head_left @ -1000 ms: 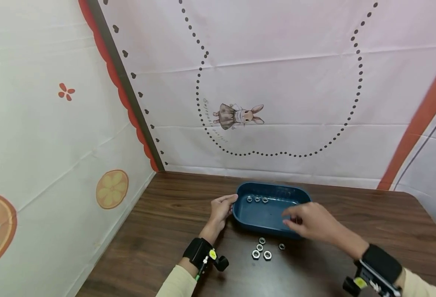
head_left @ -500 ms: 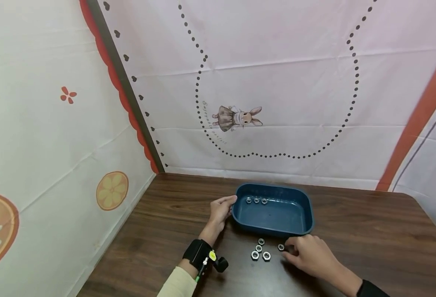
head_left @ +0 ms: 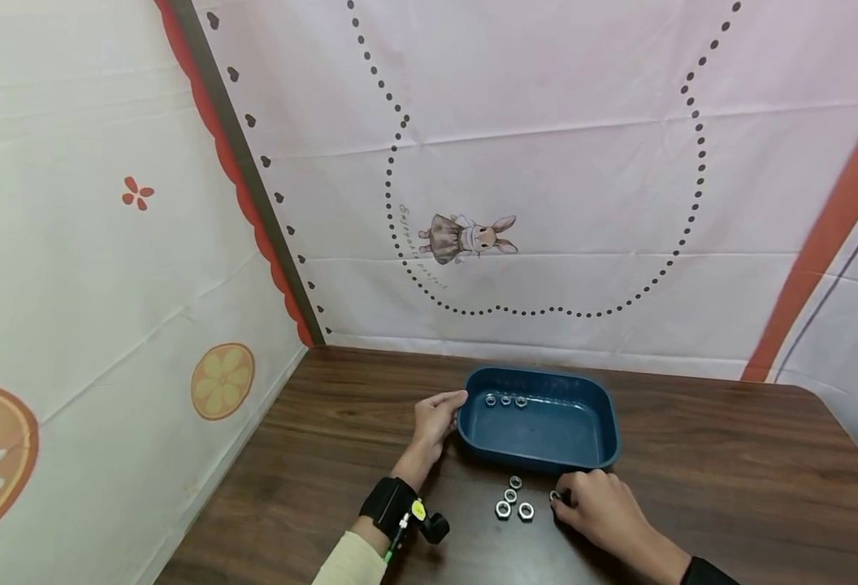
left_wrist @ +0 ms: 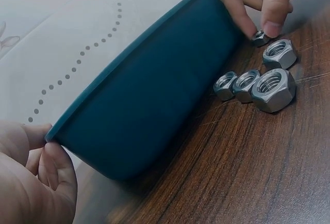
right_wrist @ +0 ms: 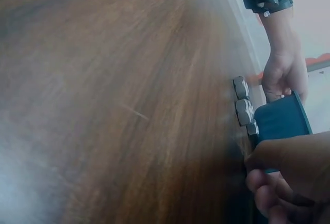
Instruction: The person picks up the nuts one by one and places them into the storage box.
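My left hand (head_left: 435, 418) pinches the left rim of a blue rectangular tray (head_left: 539, 457), thumb and fingers on either side of the edge in the left wrist view. Three small hex nuts (head_left: 505, 400) lie in a row inside, near the tray's back left. In front of the tray, my right hand (head_left: 604, 510) is down at the table, thumb and finger pinching a single small nut (left_wrist: 261, 38). To its left several other metal nuts (left_wrist: 274, 91) sit on the wood, two of them larger. The right wrist view shows the thumb, but that nut is hidden there.
The dark wood table (head_left: 721, 455) reaches back to a printed cloth wall (head_left: 575, 195). Another cloth wall (head_left: 107, 309) stands along the left side. A wrist camera on a black strap (head_left: 388, 505) sits on my left forearm.
My right hand has come from over the tray's right side down to the table in front and closed its fingertips on the lone nut. My left hand stays on the rim.
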A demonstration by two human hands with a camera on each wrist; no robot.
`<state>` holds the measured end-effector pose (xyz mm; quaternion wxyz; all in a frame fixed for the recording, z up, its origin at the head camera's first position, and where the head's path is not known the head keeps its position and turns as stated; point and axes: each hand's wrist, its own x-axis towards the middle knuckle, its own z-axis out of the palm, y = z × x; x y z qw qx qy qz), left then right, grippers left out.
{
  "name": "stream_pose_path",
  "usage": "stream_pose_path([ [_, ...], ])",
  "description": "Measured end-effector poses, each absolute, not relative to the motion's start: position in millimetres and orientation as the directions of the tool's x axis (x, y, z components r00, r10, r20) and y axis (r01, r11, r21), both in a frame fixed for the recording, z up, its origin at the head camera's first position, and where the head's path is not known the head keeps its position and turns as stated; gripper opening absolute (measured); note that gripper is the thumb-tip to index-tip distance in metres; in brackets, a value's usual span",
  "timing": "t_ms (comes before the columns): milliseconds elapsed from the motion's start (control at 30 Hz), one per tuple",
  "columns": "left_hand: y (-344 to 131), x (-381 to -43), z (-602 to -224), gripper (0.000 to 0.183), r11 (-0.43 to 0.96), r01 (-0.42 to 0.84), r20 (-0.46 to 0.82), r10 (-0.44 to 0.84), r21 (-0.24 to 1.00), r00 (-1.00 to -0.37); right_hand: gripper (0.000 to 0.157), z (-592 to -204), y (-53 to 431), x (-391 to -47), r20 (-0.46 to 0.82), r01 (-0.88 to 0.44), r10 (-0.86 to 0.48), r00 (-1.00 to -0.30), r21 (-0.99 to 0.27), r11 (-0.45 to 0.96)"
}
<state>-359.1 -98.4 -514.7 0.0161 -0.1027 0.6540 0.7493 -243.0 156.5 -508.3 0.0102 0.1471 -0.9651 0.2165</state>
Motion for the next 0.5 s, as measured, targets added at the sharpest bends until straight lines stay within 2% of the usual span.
stream_pose_path([
  [200, -99, -359, -514, 0.031, -0.156, -0.148, -0.167, -0.112, 0.977, -0.980, 0.007, -506, 162, -239, 0.115, -0.325, -0.309, -0.944, -0.476, 0.817],
  [333, -99, -359, -516, 0.029, -0.155, -0.140, -0.157, -0.107, 0.978, -0.982, 0.006, -491, 173, -239, 0.123, -0.390, -0.387, -0.914, -0.535, 0.750],
  [500, -101, -360, -516, 0.032, -0.156, -0.138, -0.155, -0.097, 0.978, -0.983, 0.008, -462, 189, -259, 0.235, -0.574, -0.552, -0.800, -0.568, 0.591],
])
